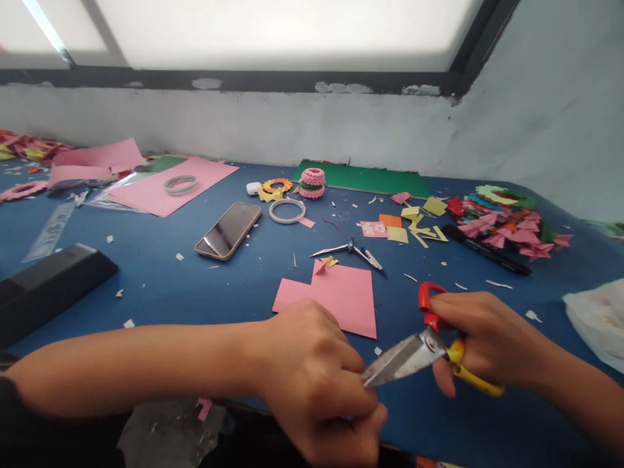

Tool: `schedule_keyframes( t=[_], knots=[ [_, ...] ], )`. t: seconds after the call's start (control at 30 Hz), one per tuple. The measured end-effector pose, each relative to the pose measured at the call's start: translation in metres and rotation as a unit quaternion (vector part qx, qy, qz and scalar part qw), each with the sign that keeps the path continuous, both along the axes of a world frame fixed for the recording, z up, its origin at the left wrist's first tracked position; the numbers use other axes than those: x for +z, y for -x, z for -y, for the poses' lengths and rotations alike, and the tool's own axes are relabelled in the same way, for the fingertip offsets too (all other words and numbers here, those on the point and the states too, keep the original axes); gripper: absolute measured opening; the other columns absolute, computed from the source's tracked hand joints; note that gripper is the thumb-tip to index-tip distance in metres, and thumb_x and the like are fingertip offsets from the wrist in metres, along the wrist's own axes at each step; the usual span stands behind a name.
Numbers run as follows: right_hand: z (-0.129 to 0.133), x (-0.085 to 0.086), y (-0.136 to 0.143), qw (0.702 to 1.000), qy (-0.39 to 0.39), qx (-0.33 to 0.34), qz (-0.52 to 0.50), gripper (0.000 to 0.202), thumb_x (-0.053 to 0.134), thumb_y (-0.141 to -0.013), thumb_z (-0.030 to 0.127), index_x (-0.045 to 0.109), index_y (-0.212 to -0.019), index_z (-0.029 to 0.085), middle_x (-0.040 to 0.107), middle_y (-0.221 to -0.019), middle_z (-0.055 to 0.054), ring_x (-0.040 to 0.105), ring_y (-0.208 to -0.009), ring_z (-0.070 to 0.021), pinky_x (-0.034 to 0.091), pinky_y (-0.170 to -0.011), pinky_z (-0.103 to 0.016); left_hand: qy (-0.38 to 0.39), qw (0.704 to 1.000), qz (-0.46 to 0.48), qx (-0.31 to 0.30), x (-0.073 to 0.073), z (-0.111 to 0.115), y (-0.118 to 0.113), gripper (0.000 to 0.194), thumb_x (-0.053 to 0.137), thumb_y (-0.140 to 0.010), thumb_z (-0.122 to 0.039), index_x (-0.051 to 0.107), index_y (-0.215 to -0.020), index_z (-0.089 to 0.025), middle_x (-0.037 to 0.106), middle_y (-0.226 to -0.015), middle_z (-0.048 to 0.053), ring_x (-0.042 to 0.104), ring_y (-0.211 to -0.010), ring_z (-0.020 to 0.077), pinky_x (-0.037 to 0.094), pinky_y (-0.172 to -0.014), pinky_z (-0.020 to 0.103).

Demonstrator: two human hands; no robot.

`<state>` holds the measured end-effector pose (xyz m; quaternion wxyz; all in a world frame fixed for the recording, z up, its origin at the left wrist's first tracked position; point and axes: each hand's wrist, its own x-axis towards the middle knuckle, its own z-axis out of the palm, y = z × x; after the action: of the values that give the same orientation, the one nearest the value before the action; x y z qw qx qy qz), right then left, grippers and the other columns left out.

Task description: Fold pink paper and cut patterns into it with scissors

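Observation:
My right hand [487,335] grips scissors [407,356] by their red and yellow handles, the blades pointing left. The blade tips touch the fingers of my left hand [324,383], which is closed at the table's front edge; what it holds, if anything, is hidden. Just beyond my left hand lies a notched sheet of pink paper [348,296] with a small pink and yellow folded scrap [324,264] on its upper edge. Behind that sheet rests a metal compass [350,246]. Pink, orange and yellow paper squares [397,234] lie farther back.
A phone [229,231], tape roll [287,211] and stacked pink rings [312,182] sit mid-table. A black marker [487,251] and a folded-paper pile [511,221] are right. A dark box-like object [53,286], larger pink sheets [170,195] and a clear ruler [49,232] are left.

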<state>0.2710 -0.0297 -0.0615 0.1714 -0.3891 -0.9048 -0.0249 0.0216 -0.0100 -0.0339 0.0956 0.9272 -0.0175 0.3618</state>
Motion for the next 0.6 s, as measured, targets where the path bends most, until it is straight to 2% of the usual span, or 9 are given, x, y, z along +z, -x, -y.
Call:
schedule_keyframes(
  t=[0.37,0.6],
  knots=[
    [0.002,0.000,0.001,1.000,0.015,-0.007,0.000,0.049,0.070,-0.058,0.043,0.026,-0.057,0.022,0.037,-0.047,0.006,0.030,-0.041,-0.0081,0.027,-0.040,-0.021,-0.072,0.997,0.017,-0.002,-0.005,-0.007,0.001,0.031,0.047,-0.068,-0.017,0.036,-0.040,-0.018,0.036,-0.033,-0.007,0.033,-0.029,0.0058,0.021,-0.033,0.025],
    [0.001,0.000,0.001,1.000,0.000,0.000,-0.001,0.053,0.070,-0.056,0.054,0.027,-0.056,0.022,0.036,-0.047,0.007,0.028,-0.040,-0.0075,0.025,-0.039,-0.020,-0.084,0.996,0.018,0.009,-0.003,-0.011,0.001,0.030,0.046,-0.066,-0.016,0.033,-0.039,-0.018,0.035,-0.033,-0.008,0.030,-0.029,0.0055,0.022,-0.032,0.025]
  ],
)
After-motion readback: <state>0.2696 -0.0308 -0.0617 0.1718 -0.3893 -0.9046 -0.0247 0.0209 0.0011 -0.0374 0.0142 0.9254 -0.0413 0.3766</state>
